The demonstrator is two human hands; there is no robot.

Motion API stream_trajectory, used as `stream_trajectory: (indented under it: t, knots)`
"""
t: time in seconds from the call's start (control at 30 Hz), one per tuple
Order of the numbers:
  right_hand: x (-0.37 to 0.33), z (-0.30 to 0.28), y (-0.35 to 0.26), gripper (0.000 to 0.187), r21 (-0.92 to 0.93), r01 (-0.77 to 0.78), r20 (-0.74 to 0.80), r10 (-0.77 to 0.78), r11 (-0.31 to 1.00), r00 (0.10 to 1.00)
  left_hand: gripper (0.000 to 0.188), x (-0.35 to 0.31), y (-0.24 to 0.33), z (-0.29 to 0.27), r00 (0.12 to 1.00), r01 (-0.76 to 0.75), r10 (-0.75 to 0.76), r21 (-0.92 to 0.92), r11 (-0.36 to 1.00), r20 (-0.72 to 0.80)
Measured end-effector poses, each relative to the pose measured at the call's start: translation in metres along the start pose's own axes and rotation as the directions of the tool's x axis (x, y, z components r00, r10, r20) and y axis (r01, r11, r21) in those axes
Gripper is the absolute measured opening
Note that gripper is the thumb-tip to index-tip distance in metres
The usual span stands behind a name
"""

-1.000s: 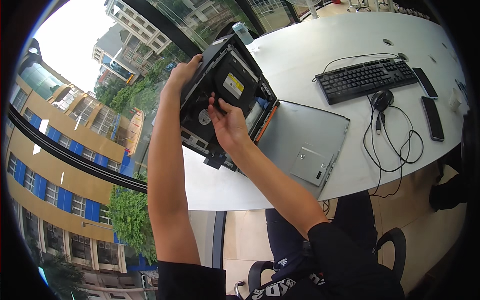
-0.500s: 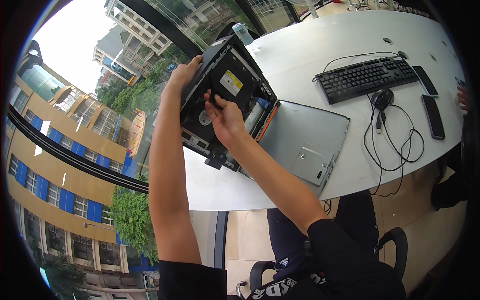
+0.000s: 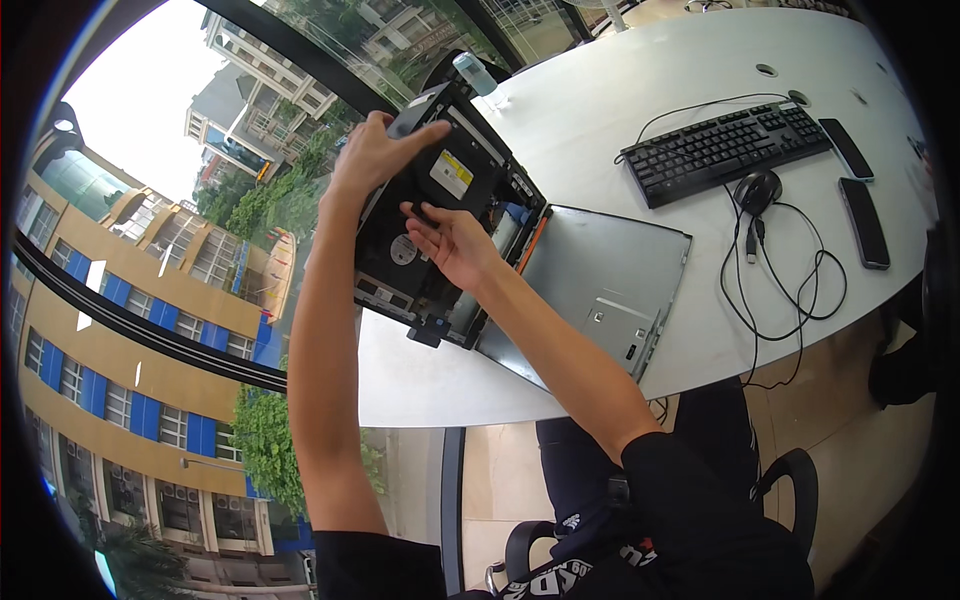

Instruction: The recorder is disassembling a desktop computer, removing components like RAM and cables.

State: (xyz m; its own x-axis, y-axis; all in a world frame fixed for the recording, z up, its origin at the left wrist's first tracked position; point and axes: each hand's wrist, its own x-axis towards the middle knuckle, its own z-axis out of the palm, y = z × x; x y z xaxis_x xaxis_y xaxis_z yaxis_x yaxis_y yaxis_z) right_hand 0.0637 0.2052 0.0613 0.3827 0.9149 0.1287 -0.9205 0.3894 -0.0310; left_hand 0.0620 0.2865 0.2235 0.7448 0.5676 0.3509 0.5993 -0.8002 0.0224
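Note:
An opened black desktop computer case (image 3: 385, 235) leans at the left end of the table, its inside facing me. My left hand (image 3: 380, 155) grips the upper left edge of the case, thumb over the open side and fingers on the outer side. In front of the dark inner bay, my right hand (image 3: 460, 250) has its thumb and fingertips curled together; anything small between them cannot be made out. Above it sits a yellow-and-white label (image 3: 452, 174) on a black inner part. The grey metal side panel (image 3: 600, 270) lies flat beside the case's open side.
To the right are a black keyboard (image 3: 725, 150), a mouse (image 3: 757, 190) with looped cables, and two dark phone-like slabs (image 3: 864, 222). A clear bottle (image 3: 474, 73) stands behind the case. A large window borders the table's left; another person is partly visible at far right.
My left hand has shifted, and its thumb now reaches over the case's open side. My right hand stays by the inner bay, its fingers slightly more curled.

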Motion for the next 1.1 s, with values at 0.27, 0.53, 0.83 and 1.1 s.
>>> stream_trajectory:
  t: [0.27,0.53,0.83,1.1]
  knots:
    - [0.012,-0.011,-0.007,0.038,-0.232,-0.157,0.046,0.172,0.960,0.984,0.118,-0.002,0.010,0.017,0.997,-0.016,-0.004,0.251,0.968,0.078]
    - [-0.005,-0.007,-0.017,0.041,-0.553,-0.255,-0.099,0.241,0.793,0.965,0.115,0.001,0.007,0.022,0.999,-0.021,0.008,0.277,0.961,0.049]
    - [-0.034,-0.018,0.015,0.043,-0.949,0.299,0.258,-0.786,-0.098,0.562,0.111,-0.008,0.017,0.018,1.000,-0.015,0.010,0.278,0.961,0.017]
    - [-0.021,-0.016,0.029,0.076,-0.918,0.300,0.397,-0.598,-0.260,0.697,0.112,-0.010,0.022,0.019,0.999,0.021,-0.027,0.298,0.954,0.017]
